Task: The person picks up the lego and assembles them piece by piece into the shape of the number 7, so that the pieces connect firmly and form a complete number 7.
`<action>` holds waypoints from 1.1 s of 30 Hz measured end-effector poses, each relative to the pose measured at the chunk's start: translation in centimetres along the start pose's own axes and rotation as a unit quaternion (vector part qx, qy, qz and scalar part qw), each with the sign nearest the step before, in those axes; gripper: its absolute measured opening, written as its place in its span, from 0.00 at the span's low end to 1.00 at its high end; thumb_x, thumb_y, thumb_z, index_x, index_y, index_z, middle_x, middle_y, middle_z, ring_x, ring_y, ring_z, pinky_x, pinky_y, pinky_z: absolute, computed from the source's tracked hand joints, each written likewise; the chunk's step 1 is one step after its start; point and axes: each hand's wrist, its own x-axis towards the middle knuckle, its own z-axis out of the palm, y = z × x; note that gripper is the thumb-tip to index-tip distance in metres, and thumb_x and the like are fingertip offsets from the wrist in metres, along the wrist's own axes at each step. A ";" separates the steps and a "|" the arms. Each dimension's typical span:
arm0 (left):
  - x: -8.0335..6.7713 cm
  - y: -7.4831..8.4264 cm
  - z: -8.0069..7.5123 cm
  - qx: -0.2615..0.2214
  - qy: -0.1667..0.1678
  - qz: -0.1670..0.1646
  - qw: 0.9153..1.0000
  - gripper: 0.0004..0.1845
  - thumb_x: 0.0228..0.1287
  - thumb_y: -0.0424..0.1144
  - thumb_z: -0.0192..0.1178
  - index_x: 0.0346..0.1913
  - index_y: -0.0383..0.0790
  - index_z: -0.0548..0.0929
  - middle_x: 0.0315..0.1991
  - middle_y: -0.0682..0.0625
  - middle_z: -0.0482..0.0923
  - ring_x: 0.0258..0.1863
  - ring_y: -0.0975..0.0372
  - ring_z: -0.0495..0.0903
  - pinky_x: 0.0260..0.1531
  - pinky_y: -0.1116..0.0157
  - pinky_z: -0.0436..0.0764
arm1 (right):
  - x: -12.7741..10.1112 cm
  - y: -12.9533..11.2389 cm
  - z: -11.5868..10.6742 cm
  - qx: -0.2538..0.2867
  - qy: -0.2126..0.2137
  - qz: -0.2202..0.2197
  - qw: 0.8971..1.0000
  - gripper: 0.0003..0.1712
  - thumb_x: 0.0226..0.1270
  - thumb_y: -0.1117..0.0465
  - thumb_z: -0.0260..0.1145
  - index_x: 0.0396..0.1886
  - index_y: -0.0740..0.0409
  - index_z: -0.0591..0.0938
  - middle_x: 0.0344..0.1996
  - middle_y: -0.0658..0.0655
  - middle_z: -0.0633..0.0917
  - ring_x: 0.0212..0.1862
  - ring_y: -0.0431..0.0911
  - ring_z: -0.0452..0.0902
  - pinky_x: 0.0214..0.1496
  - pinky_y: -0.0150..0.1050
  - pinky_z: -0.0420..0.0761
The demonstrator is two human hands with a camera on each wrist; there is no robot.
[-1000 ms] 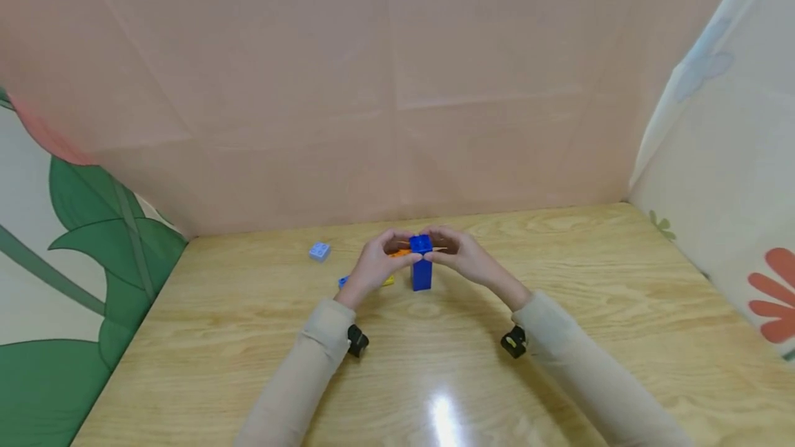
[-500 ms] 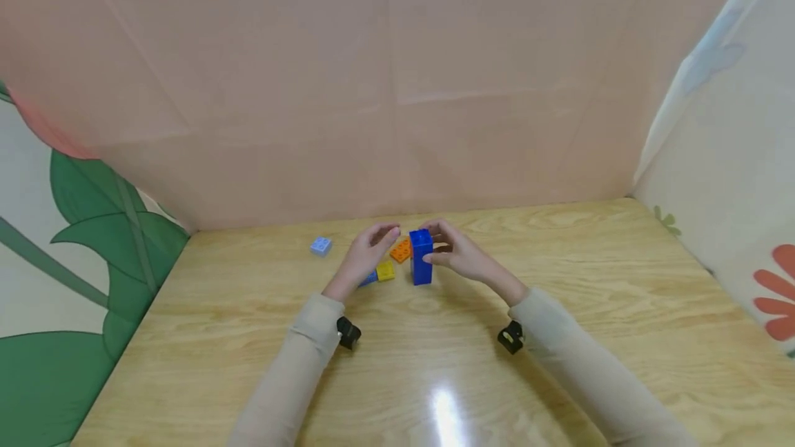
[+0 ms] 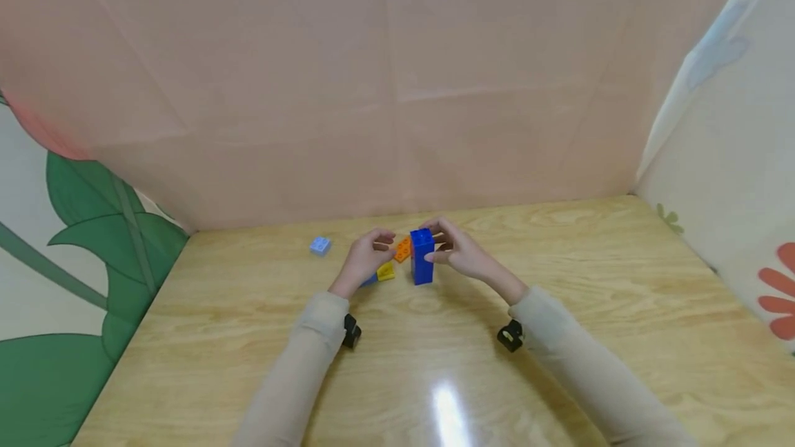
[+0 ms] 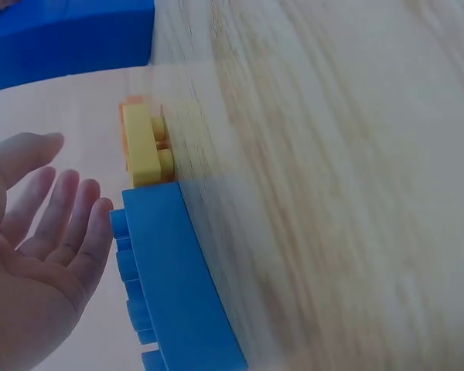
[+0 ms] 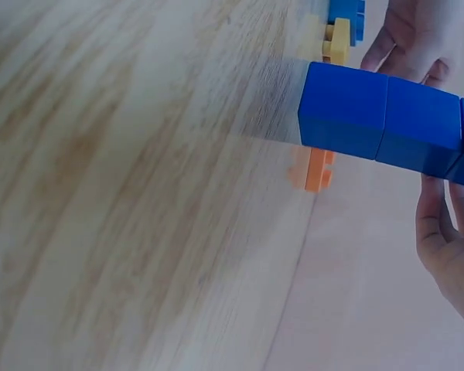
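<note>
A tower of stacked dark blue bricks (image 3: pixel 422 264) stands upright on the table. My right hand (image 3: pixel 466 254) grips its upper part, thumb on the near side and fingers behind. The right wrist view shows the tower's blocks (image 5: pixel 344 108) and part of the right hand (image 5: pixel 456 255). My left hand (image 3: pixel 366 259) is apart from the tower, with loosely bent fingers and nothing held in the left wrist view. Near it lie an orange studded brick (image 3: pixel 403 249), a yellow brick (image 3: pixel 386 272) and a blue brick (image 4: pixel 182 278), partly hidden by the hand in the head view.
A light blue brick (image 3: pixel 320 246) lies farther left on the wooden table (image 3: pixel 397 378). A pinkish cloth backdrop (image 3: pixel 397 88) rises behind the table's far edge. Printed sheets hang at both sides.
Both hands were at the tower's top. My left hand has let go and moved left, then its fingers dipped toward the orange and yellow bricks. The right hand still holds the tower.
</note>
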 end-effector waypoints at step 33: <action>2.1 -0.7 1.6 0.129 -0.038 -0.049 0.990 0.25 0.59 0.41 0.67 0.59 0.35 0.77 0.56 0.41 0.78 0.54 0.53 0.78 0.57 0.57 0.77 | -1.4 0.4 -2.2 0.009 -0.013 0.026 1.000 0.23 0.66 0.71 0.60 0.59 0.64 0.66 0.54 0.68 0.74 0.56 0.60 0.72 0.52 0.46 0.80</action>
